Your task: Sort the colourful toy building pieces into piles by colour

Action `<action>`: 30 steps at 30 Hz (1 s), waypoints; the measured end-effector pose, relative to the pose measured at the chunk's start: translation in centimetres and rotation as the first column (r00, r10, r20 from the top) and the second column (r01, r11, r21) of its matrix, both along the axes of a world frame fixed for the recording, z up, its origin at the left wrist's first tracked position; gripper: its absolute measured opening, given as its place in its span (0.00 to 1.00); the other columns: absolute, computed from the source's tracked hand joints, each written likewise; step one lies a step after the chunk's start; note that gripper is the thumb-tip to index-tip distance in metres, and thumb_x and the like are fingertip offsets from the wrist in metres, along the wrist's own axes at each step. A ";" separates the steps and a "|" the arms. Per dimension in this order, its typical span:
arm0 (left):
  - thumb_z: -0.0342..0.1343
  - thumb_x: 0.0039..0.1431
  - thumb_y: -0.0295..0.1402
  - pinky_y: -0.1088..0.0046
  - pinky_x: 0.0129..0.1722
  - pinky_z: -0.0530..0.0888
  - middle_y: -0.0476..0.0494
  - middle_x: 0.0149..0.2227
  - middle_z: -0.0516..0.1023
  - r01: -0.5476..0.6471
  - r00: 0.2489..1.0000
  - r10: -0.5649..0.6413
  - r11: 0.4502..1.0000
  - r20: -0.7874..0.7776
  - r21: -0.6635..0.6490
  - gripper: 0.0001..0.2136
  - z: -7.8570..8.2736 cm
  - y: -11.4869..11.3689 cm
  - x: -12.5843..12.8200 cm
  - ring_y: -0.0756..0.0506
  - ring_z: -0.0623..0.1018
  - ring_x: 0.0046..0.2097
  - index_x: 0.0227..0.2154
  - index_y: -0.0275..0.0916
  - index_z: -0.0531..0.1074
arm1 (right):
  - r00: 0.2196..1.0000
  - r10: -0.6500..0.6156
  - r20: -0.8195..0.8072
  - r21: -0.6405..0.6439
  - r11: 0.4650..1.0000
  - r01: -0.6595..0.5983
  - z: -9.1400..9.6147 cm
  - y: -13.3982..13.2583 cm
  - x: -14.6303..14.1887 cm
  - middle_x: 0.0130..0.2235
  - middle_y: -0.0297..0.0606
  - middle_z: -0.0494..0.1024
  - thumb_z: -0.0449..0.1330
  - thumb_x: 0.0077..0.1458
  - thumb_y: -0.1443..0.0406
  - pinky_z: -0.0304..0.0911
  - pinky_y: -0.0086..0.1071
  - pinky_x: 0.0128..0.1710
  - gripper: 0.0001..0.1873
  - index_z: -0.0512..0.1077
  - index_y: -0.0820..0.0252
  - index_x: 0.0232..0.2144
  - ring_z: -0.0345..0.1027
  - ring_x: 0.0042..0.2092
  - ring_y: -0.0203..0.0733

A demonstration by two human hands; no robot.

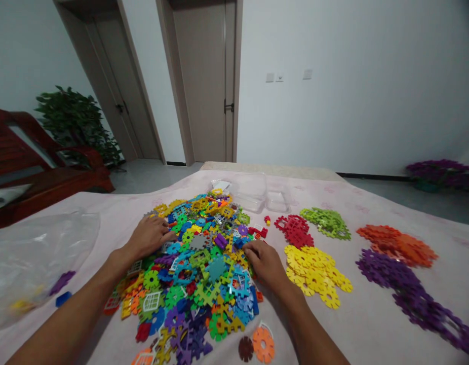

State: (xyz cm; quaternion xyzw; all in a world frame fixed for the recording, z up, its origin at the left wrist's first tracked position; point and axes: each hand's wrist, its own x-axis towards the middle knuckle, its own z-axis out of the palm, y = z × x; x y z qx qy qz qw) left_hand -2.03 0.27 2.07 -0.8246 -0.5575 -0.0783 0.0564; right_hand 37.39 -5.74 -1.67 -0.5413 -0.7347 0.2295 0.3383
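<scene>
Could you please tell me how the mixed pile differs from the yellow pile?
The mixed pile shows many colours, while the yellow pile shows one. The mixed pile is far larger than the yellow pile. The mixed pile varies in shape; the yellow pile has notched discs. Both lie on the pink cloth.

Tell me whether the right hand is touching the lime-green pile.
Apart. The head view shows the right hand well short of the lime-green pile, with pink cloth and the red pile between.
</scene>
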 end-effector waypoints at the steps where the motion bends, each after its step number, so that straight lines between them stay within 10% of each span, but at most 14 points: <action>1: 0.48 0.68 0.48 0.62 0.53 0.68 0.41 0.45 0.82 -0.033 0.999 0.034 0.999 -0.018 0.020 0.21 0.2 0.4 0.8 0.40 0.77 0.48 0.34 0.44 0.84 | 0.999 -0.021 -0.039 0.012 1.000 0.021 -0.4 0.0 0.0 0.41 0.38 0.82 0.53 0.62 0.64 0.63 0.35 0.46 0.14 0.80 0.56 0.38 0.74 0.45 0.45; 10: 0.58 0.59 0.45 0.67 0.42 0.70 0.39 0.52 0.81 -0.271 0.956 0.292 0.911 0.023 -0.312 0.17 0.6 4.9 9.0 0.35 0.78 0.52 0.46 0.44 0.82 | 0.983 -0.074 -0.168 0.052 0.995 0.083 -1.5 0.0 0.1 0.39 0.39 0.81 0.55 0.63 0.63 0.65 0.37 0.45 0.13 0.80 0.57 0.37 0.74 0.43 0.45; 23: 0.67 0.39 0.37 0.72 0.30 0.64 0.48 0.23 0.76 -0.282 0.925 0.366 0.840 0.101 -0.464 0.09 -0.2 7.0 7.5 0.43 0.76 0.31 0.23 0.39 0.75 | 0.985 -0.076 -0.155 0.072 0.993 0.088 -2.4 0.4 0.2 0.40 0.39 0.82 0.55 0.63 0.63 0.65 0.37 0.46 0.14 0.81 0.56 0.38 0.74 0.44 0.45; 30: 0.63 0.45 0.38 0.74 0.29 0.65 0.48 0.29 0.79 -0.221 0.889 0.357 0.883 0.287 -0.414 0.15 -1.6 5.9 5.1 0.46 0.76 0.31 0.36 0.38 0.78 | 0.986 -0.088 -0.139 0.065 0.993 0.098 -2.0 0.2 0.1 0.39 0.38 0.82 0.55 0.62 0.63 0.65 0.36 0.45 0.14 0.81 0.56 0.37 0.75 0.43 0.45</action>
